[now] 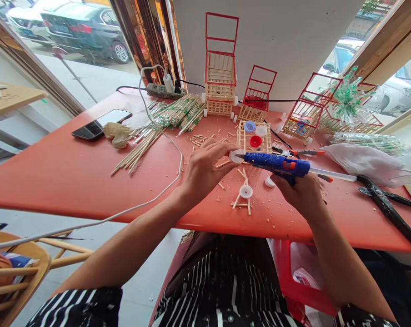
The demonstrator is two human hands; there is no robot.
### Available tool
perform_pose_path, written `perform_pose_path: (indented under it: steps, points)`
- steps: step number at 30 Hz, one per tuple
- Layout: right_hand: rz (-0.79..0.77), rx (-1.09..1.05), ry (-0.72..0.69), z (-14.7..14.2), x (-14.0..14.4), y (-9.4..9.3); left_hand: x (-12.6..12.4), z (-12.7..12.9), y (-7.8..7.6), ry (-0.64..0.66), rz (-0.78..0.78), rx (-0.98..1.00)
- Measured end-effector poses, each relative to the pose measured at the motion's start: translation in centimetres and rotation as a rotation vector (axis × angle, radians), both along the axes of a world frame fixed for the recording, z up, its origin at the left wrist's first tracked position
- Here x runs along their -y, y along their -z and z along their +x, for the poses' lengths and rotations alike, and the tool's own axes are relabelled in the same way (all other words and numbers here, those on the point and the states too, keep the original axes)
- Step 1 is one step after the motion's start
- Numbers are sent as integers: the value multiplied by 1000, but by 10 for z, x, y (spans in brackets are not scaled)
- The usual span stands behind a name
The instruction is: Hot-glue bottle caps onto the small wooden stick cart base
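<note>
The right hand (303, 193) grips a blue hot-glue gun (277, 164), fingers wrapped around its handle and partly hidden beneath it. Its nozzle touches a small white plastic cap (236, 156) pinched in the left hand (205, 168) above the red table (62, 177). Beyond stands a small wooden stick crate (253, 136) with coloured caps; its near edge is hidden by the gun.
</note>
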State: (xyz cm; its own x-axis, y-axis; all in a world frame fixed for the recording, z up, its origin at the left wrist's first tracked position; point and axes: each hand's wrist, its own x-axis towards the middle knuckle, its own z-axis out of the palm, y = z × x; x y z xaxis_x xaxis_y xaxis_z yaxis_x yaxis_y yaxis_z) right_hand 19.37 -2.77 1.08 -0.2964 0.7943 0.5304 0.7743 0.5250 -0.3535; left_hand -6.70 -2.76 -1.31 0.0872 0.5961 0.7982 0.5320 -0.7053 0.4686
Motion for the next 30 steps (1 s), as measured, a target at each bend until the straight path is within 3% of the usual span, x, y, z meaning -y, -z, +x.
perform_pose_path:
  steps: [14, 30]
  points:
    - [121, 8, -35, 1, -1, 8, 1, 0, 0, 11, 2, 29]
    - [125, 11, -31, 3, -1, 12, 1, 0, -1, -5, -4, 2]
